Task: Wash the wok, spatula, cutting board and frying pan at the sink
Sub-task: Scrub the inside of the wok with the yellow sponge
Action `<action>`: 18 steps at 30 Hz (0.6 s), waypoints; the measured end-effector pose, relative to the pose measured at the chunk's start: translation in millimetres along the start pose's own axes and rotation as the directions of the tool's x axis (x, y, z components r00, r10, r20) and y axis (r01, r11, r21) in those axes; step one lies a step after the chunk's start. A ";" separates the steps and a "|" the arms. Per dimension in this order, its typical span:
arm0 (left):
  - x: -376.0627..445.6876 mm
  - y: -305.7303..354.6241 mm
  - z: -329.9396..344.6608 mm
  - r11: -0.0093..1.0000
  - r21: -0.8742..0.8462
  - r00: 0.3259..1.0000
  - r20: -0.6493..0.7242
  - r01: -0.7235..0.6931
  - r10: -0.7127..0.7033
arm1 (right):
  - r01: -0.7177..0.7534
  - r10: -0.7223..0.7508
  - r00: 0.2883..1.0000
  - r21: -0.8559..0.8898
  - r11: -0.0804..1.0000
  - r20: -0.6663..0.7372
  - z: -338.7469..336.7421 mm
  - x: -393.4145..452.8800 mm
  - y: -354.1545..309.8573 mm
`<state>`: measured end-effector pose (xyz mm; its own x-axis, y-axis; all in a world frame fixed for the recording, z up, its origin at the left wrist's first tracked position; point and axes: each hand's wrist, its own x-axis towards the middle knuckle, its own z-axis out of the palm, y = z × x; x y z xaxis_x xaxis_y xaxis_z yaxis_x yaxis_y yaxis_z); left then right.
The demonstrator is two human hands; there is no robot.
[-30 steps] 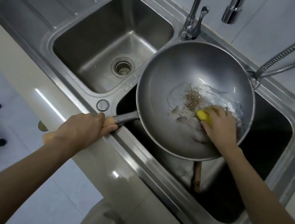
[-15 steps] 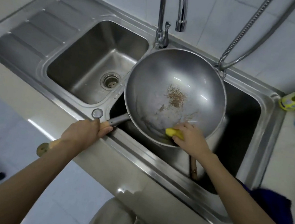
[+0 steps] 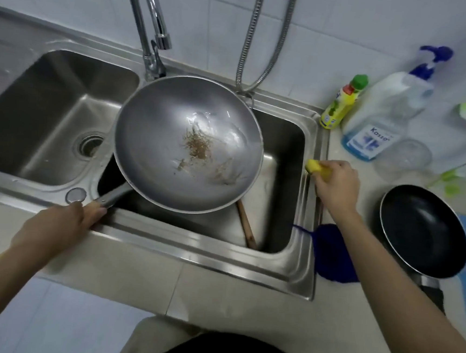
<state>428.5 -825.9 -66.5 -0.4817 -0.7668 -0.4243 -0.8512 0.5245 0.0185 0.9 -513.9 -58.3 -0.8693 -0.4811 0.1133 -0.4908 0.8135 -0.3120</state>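
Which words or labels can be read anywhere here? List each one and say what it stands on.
"Kassa": on the white label of the clear pump bottle with blue liquid, on the counter right of the sink.
The yellow bottle with the green cap has a printed label, too blurred to read.
Nothing else carries readable text.

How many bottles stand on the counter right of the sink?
2. A small yellow bottle with a green cap sits by the sink's back right corner; a large clear pump bottle stands just right of it. Others may lie outside the frame.
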 end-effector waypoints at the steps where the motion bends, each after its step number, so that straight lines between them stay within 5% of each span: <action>1: 0.5 0.6 -0.2 1.000 -0.020 1.000 -0.018 0.008 -0.008 | -0.052 0.052 0.999 0.014 0.999 0.010 1.0 -0.1 6.8; 6: -4.0 2.8 -1.2 0.998 0.057 0.999 -0.041 0.004 -0.002 | -0.156 0.156 0.988 -0.037 0.987 0.012 5.7 -4.0 2.1; 10: -8.8 11.2 -4.1 0.998 0.033 0.997 -0.063 0.048 -0.046 | 0.127 -0.127 0.986 -0.013 0.992 -0.112 11.8 -44.1 -42.3; 12: -10.5 11.6 -4.8 0.998 0.055 0.997 -0.072 0.041 -0.037 | 0.152 -0.168 0.960 0.084 0.985 0.224 26.0 -68.0 -73.4; 14: -9.0 13.3 -4.7 0.997 0.063 0.996 -0.085 0.039 -0.033 | -0.012 0.000 0.729 0.013 1.000 0.685 51.1 -84.8 -99.3; 15: -8.1 12.0 -5.5 0.997 0.065 0.995 -0.095 0.039 -0.033 | -0.068 0.057 0.614 -0.020 0.998 0.787 66.0 -91.6 -112.2; 18: -9.8 15.8 -7.1 0.997 0.060 0.995 -0.090 0.042 -0.037 | -0.325 0.068 0.576 0.151 0.934 0.815 93.5 -99.8 -137.7</action>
<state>418.2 -812.7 -55.6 -0.4669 -0.8157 -0.3414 -0.8568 0.5128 -0.0536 160.7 -608.4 -114.9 -0.4868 -0.4877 -0.7247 -0.1674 0.8663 -0.4706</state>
